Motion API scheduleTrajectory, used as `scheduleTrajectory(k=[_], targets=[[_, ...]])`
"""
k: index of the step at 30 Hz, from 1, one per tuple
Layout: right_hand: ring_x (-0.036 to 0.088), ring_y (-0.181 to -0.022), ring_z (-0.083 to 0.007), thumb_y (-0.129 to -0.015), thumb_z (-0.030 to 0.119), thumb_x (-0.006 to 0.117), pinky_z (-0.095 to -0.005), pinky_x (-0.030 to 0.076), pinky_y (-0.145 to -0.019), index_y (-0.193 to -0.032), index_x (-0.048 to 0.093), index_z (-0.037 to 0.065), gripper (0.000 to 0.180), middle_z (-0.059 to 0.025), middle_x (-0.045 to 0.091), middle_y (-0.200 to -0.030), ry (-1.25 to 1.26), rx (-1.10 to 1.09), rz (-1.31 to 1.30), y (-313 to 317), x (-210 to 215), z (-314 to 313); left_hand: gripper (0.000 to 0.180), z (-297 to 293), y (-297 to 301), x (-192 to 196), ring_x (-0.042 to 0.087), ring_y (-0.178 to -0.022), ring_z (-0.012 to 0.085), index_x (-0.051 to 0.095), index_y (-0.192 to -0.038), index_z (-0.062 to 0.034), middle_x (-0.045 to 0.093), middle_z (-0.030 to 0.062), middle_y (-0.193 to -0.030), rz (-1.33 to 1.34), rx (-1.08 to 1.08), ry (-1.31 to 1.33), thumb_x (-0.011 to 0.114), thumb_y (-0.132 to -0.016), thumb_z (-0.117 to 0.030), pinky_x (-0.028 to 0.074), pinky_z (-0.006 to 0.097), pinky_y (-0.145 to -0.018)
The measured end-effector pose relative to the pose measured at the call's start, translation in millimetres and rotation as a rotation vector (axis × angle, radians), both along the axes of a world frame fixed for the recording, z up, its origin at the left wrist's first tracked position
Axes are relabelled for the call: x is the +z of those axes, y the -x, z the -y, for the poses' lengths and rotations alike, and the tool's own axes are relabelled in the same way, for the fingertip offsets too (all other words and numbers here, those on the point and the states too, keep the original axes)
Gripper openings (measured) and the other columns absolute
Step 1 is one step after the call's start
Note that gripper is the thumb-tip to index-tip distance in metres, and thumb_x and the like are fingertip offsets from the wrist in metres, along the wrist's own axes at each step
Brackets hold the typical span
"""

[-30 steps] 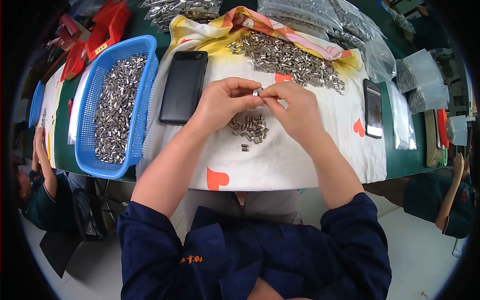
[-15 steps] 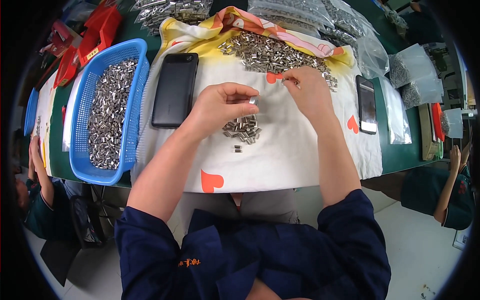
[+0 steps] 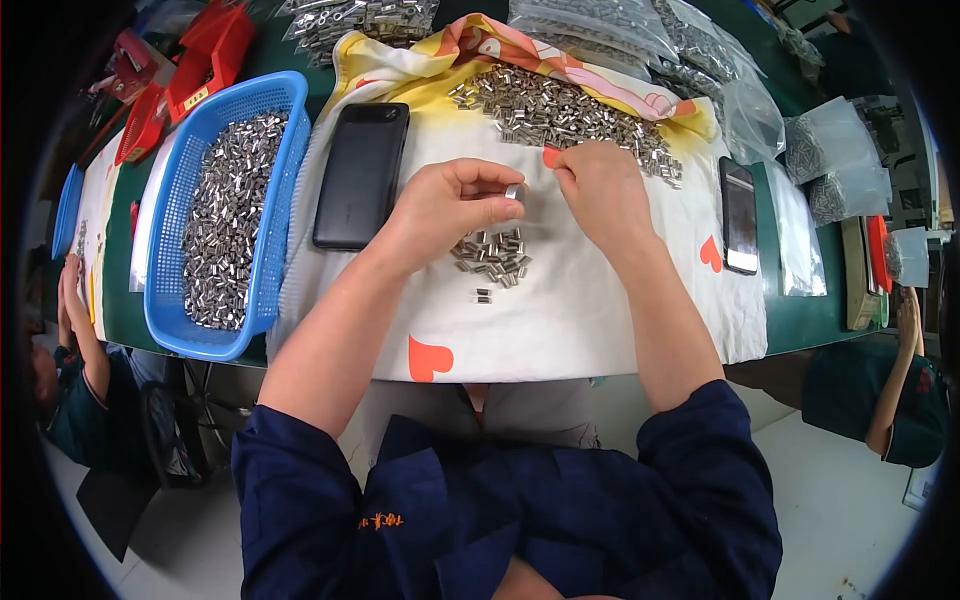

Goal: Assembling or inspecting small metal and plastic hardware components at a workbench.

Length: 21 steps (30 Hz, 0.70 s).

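Observation:
My left hand (image 3: 455, 205) pinches a small shiny metal sleeve (image 3: 513, 191) between thumb and fingertips, above the white cloth. Just below it lies a small heap of short metal cylinders (image 3: 495, 258), with a few loose ones (image 3: 484, 296) nearer to me. My right hand (image 3: 605, 190) is to the right of the held sleeve, its fingers curled and closed. Whatever is between those fingertips is hidden behind the hand. Beyond it spreads a larger pile of the same metal cylinders (image 3: 560, 110) on the cloth.
A blue plastic basket (image 3: 158, 270) full of metal cylinders stands at the left. Beside it lies a black rectangular device (image 3: 362, 175). At the right is a phone (image 3: 739, 215). Bags of metal parts (image 3: 590, 25) line the back, and red bins (image 3: 210, 60) the far left. People sit on both sides.
My right hand has drawn slightly toward me and left, away from the large pile, and its fingertips have turned out of sight. My left hand keeps its pinch on the sleeve.

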State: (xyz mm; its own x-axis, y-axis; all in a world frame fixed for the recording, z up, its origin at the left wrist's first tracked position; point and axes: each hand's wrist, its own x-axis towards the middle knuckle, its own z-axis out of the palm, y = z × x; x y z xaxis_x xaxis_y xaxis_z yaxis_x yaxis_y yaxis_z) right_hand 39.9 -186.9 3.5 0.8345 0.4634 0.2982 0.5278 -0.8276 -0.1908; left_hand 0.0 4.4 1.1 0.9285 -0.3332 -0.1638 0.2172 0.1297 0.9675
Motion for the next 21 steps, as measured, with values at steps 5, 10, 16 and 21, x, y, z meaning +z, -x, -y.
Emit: scheduleTrajectory(k=[5, 10, 16, 21], targets=[[0.054, -0.074, -0.0251, -0.072, 0.008, 0.056, -0.0358, 0.042, -0.069, -0.072, 0.06, 0.006, 0.005, -0.0096, 0.056, -0.072, -0.104, 0.053, -0.019, 0, -2, 7, 0.026, 3, -1, -2, 0.057, -0.076, 0.0074, 0.056, -0.099, 0.0015, 0.061, 0.0046, -0.083, 0.001, -0.002, -0.004, 0.061, -0.075, -0.003, 0.046, 0.019, -0.068], [0.054, -0.075, -0.0273, -0.073, 0.009, 0.056, -0.036, 0.042, -0.07, -0.075, 0.059, 0.005, 0.006, -0.0106, 0.057, -0.075, -0.072, 0.02, -0.002, -4, 2, 7, 0.026, 6, -8, 1, 0.057, -0.076, 0.0073, 0.056, -0.1, 0.0014, 0.061, 0.0045, -0.084, -0.006, 0.018, 0.025, 0.061, -0.075, -0.004, 0.045, 0.019, -0.066], [0.054, -0.07, -0.0194, -0.073, 0.004, 0.053, -0.0278, 0.042, -0.066, -0.079, 0.055, 0.0, 0.007, -0.0086, 0.056, -0.074, -0.616, 0.137, -0.352, 13, 15, -21, 0.027, -9, -1, 9, 0.055, -0.07, 0.0071, 0.055, -0.101, 0.0019, 0.06, 0.0058, -0.085, -0.036, 0.078, -0.053, 0.061, -0.075, -0.007, 0.045, 0.02, -0.062], [0.049, -0.071, -0.0104, -0.072, -0.004, 0.055, -0.0212, 0.04, -0.067, -0.079, 0.055, 0.0, 0.008, -0.0034, 0.053, -0.076, -0.801, 0.144, -0.458, 24, 4, -11, 0.029, 4, -3, -6, 0.057, -0.076, 0.0095, 0.058, -0.095, 0.0021, 0.061, 0.0061, -0.084, 0.192, 0.069, 0.017, 0.068, -0.07, -0.011, 0.046, 0.021, -0.068]])
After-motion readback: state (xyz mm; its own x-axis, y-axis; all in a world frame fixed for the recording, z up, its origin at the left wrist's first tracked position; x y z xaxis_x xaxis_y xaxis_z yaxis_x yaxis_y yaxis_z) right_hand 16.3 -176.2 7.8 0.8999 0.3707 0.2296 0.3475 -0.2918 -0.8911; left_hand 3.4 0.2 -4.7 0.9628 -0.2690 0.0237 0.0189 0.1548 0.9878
